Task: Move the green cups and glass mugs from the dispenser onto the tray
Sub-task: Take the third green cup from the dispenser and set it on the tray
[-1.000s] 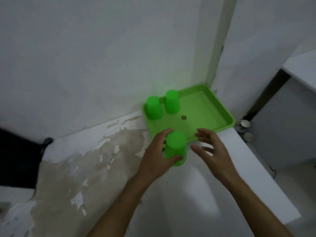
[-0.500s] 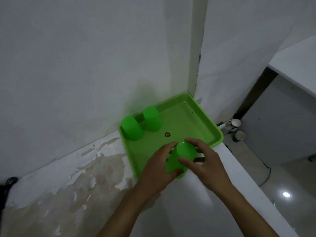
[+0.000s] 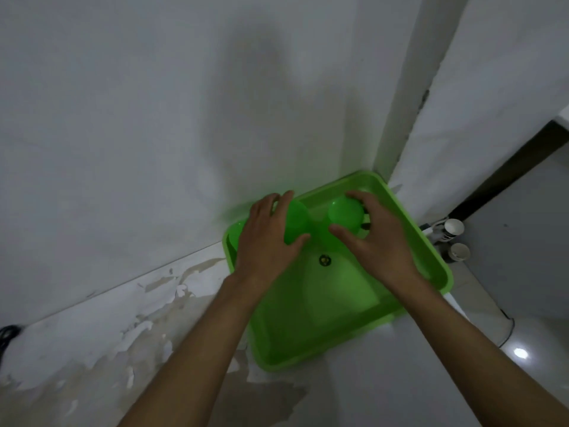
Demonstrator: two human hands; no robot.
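A green tray [image 3: 323, 306] sits in the corner of the counter against the wall. My left hand [image 3: 264, 241] wraps an upside-down green cup [image 3: 297, 221] at the tray's far left. My right hand [image 3: 378, 238] grips another upside-down green cup [image 3: 345, 214] just to the right of it, over the tray's far side. A third green cup [image 3: 237, 232] peeks out at the far-left corner, mostly hidden behind my left hand. No glass mugs or dispenser are in view.
The white counter [image 3: 123, 334] has a worn, peeling surface to the left of the tray. Walls close in behind and right of the tray. Two paper cups [image 3: 455, 229] stand on the floor beyond the counter's right edge. A small dark mark [image 3: 324, 260] lies on the tray floor.
Both hands moved forward from the tray's near edge to its far side. The cup both hands held is now in my right hand, and my left hand is around a neighbouring cup.
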